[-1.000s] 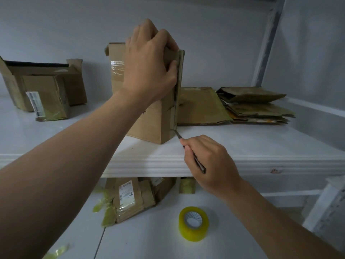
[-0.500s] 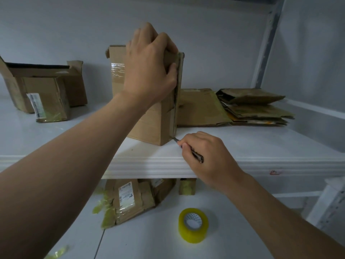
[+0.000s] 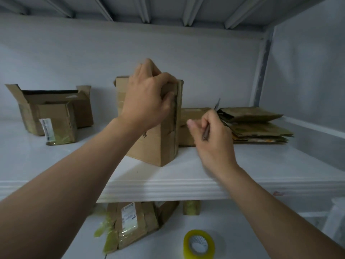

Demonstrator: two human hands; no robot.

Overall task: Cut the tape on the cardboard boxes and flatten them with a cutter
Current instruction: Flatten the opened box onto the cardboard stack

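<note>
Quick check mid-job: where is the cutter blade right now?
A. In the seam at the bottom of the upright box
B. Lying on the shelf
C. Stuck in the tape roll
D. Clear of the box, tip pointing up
D: the right hand holds the cutter apart from the upright box, its tip pointing up in front of the flattened stack.

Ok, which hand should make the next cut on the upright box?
Right. The right hand already holds the cutter beside the box, blade up. The left hand is busy gripping the box's top to steady it.
</note>
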